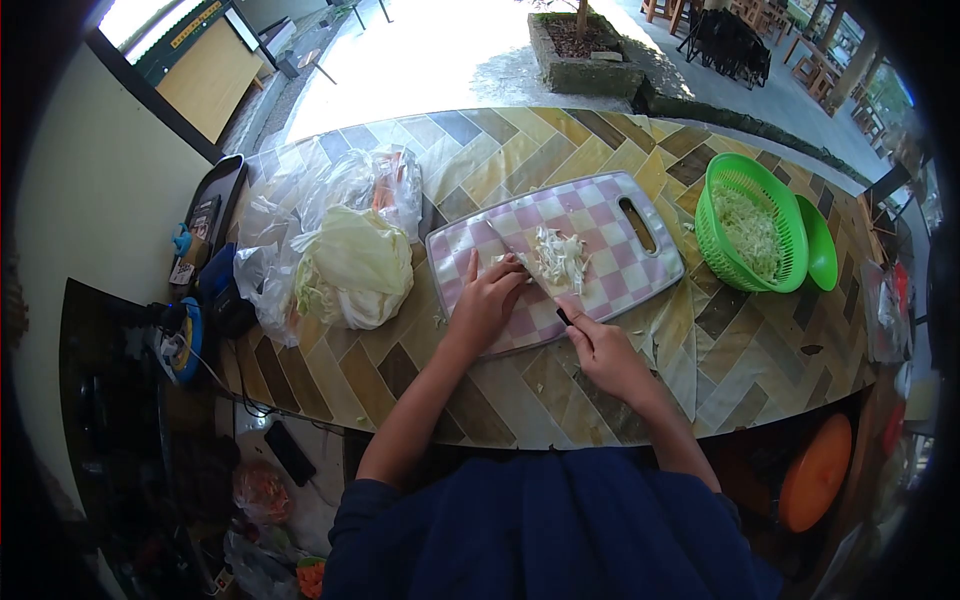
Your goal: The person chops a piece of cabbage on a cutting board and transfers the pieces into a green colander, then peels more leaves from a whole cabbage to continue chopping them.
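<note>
A pink and white checkered cutting board (pixel 610 215) lies at the middle of the table, with shredded cabbage (pixel 560 256) on it. My right hand (pixel 603 350) is closed round the black handle of a knife (pixel 530 270), whose blade slants up to the left across the board. Left of the blade, my left hand (pixel 488 305) presses its curled fingers on a small pale piece, mostly hidden under the fingertips. A large piece of cabbage (pixel 355 268) rests left of the board. On the right, a green basket (pixel 715 245) holds more shredded cabbage.
Clear plastic bags (pixel 268 262) lie around the large cabbage. A green bowl (pixel 820 243) is beside the basket. Dark trays and a blue roll of tape (pixel 183 345) sit at the left edge. Below the table are a phone (pixel 290 453) and an orange round object (pixel 815 472).
</note>
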Demonstrator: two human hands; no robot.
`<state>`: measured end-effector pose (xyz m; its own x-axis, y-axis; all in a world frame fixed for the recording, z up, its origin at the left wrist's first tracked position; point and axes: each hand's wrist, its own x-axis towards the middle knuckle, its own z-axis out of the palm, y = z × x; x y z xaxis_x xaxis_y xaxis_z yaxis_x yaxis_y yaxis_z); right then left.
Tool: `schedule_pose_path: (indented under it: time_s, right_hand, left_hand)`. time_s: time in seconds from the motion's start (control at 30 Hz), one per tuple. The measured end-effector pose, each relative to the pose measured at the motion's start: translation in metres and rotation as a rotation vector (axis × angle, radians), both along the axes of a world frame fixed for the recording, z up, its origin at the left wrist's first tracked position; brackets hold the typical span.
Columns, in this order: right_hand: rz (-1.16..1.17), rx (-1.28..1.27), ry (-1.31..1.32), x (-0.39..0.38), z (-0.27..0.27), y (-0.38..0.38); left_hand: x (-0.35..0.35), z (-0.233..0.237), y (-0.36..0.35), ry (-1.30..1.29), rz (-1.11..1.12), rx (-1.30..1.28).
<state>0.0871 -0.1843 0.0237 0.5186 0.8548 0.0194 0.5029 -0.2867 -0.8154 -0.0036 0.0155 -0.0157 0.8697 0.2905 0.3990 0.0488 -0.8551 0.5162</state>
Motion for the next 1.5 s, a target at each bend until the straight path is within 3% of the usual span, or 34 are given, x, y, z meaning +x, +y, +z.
schedule_pose_path:
  time_s: [0.3,0.4,0.6,0.8,1.5]
  right_hand:
    - [-0.019,-0.046,-0.074,-0.005,-0.003,-0.001]
    - [-0.054,-0.139,-0.022,-0.006,0.011,-0.015]
    - [-0.114,0.057,0.172,-0.002,-0.003,-0.018]
    - [-0.084,-0.06,0.236,-0.009,0.016,-0.023]
    - [-0.075,0.013,-0.036,-0.023,-0.008,-0.005]
  left_hand:
    - [0.003,-0.001,-0.007,0.001,0.048,-0.057]
    - [0.008,-0.007,-0.018,-0.03,0.12,-0.019]
    - [0.001,-0.006,-0.016,0.011,0.058,0.048]
    - [0.001,-0.006,-0.015,0.071,0.048,0.009]
    - [0.004,-0.013,-0.018,0.019,0.102,0.029]
